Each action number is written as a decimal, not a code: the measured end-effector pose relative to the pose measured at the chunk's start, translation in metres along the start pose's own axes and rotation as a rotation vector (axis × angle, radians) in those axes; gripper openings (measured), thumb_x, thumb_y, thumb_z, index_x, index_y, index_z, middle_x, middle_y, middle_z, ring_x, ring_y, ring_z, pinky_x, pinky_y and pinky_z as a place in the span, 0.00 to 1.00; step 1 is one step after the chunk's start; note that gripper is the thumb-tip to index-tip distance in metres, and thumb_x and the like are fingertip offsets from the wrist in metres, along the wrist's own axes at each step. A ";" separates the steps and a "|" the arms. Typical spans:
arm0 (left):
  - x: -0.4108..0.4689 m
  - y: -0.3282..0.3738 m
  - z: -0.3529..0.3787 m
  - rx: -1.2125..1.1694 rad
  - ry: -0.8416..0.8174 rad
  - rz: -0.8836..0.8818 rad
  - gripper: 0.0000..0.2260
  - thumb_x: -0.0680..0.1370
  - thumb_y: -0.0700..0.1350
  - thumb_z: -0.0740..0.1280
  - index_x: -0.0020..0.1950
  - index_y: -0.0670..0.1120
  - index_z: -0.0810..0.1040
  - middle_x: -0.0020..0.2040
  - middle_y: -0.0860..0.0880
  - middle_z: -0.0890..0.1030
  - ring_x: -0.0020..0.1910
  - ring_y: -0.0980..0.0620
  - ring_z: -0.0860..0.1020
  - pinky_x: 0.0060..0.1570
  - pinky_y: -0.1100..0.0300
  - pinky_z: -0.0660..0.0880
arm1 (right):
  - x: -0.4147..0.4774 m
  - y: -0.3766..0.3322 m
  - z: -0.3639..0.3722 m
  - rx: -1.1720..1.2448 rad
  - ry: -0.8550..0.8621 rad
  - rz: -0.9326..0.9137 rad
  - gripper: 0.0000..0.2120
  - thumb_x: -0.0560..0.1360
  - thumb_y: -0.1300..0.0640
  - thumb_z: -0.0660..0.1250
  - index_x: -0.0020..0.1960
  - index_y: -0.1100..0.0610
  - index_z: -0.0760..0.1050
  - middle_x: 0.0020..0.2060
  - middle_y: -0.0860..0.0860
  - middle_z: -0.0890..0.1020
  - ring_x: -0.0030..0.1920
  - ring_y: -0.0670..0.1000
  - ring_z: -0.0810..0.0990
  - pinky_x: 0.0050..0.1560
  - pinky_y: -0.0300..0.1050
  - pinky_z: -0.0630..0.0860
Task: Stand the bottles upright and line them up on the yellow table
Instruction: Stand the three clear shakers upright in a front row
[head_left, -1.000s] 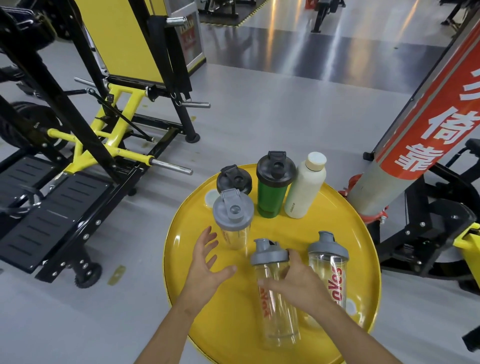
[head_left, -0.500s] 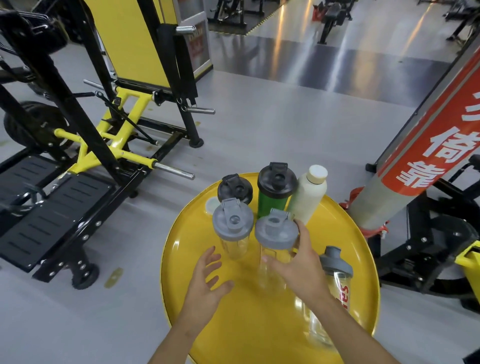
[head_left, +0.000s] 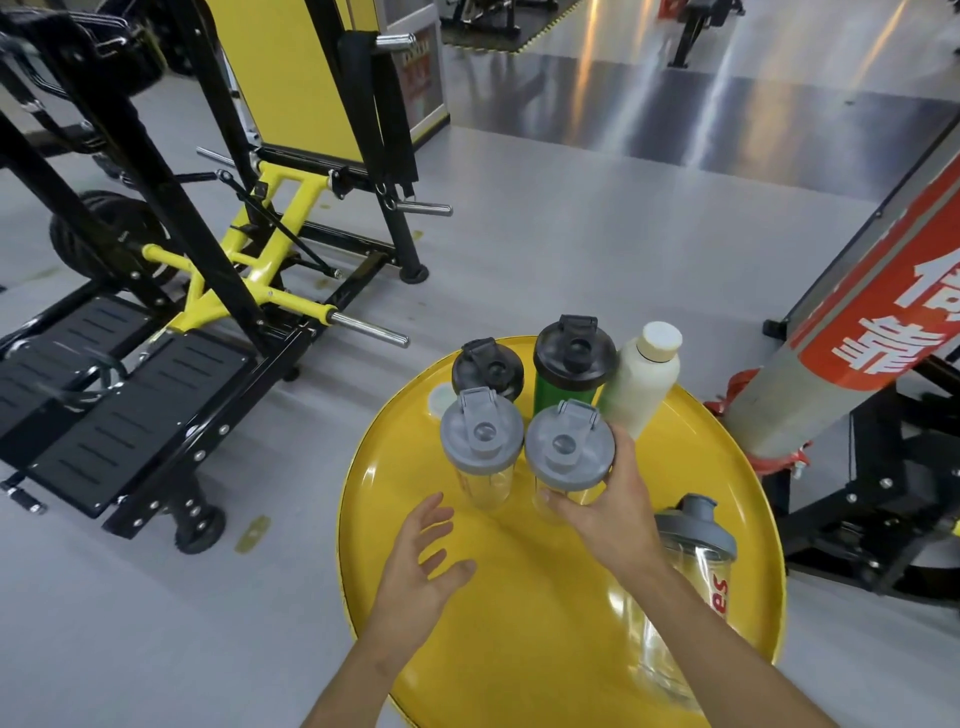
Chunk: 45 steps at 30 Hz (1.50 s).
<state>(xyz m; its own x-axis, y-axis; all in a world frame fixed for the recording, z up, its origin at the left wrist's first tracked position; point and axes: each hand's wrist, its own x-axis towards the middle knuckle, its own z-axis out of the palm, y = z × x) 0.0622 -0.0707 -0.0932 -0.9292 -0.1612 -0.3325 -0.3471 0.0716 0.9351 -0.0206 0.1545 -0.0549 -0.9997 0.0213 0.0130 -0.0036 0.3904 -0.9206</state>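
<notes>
The right hand wraps its fingers around an upright clear bottle on the yellow surface, just beside a matching bottle. The left hand hovers with fingers spread, holding nothing.

1. three clear shaker bottles with grey lids
2. two black-lidded ones, a green bottle and a dark bottle
3. one cream bottle
4. one yellow tabletop, two hands
</notes>
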 end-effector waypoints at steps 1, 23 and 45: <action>-0.001 0.000 0.000 0.000 0.003 -0.001 0.33 0.72 0.35 0.76 0.71 0.58 0.69 0.64 0.58 0.78 0.65 0.61 0.76 0.63 0.57 0.73 | 0.001 0.001 0.000 0.001 -0.001 -0.002 0.46 0.63 0.57 0.84 0.63 0.27 0.59 0.58 0.30 0.75 0.60 0.34 0.76 0.53 0.30 0.73; -0.006 -0.003 0.007 0.003 -0.001 -0.037 0.31 0.72 0.36 0.77 0.70 0.56 0.71 0.64 0.58 0.79 0.62 0.61 0.77 0.60 0.61 0.74 | 0.013 0.008 -0.011 0.042 -0.127 -0.032 0.46 0.65 0.59 0.84 0.68 0.33 0.60 0.59 0.28 0.76 0.64 0.39 0.77 0.62 0.42 0.76; -0.005 -0.006 0.027 -0.020 -0.062 -0.049 0.29 0.73 0.33 0.75 0.68 0.56 0.74 0.63 0.54 0.79 0.61 0.58 0.79 0.66 0.44 0.75 | -0.019 0.023 -0.058 -0.307 0.003 0.032 0.22 0.75 0.59 0.73 0.66 0.48 0.74 0.59 0.43 0.75 0.53 0.45 0.78 0.48 0.30 0.73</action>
<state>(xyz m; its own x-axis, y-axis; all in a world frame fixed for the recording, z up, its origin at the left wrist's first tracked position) 0.0654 -0.0440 -0.1006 -0.9174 -0.1030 -0.3844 -0.3904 0.0456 0.9195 -0.0002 0.2169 -0.0538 -0.9991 0.0407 -0.0122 0.0357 0.6495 -0.7595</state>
